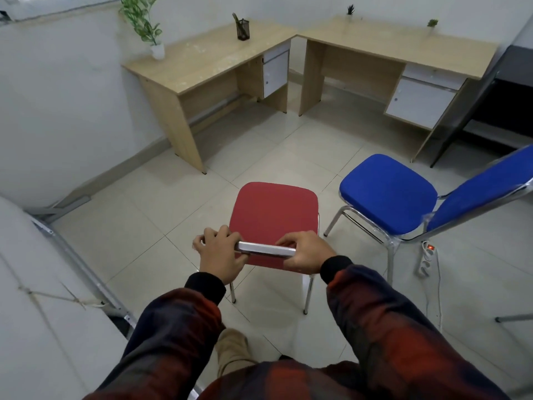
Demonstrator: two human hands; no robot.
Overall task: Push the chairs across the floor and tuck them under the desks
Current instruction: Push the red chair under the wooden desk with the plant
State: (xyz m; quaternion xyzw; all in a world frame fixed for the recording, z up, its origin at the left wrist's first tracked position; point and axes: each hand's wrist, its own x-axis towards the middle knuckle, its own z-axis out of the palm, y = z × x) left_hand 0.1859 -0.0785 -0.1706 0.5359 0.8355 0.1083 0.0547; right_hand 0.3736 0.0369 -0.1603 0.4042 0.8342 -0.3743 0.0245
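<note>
Left hand [220,252] and right hand [305,254] both grip the red chair [274,217] top rail. Push level, aim at left desk [202,64] kneehole, clear of blue chair [386,192].

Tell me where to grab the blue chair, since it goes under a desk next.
Grip the top edge of the blue chair's backrest with both hands, coming from behind it. The backrest is on the side away from the desks, with the seat facing the right desk, so pushing there probably slides it forward.
</note>
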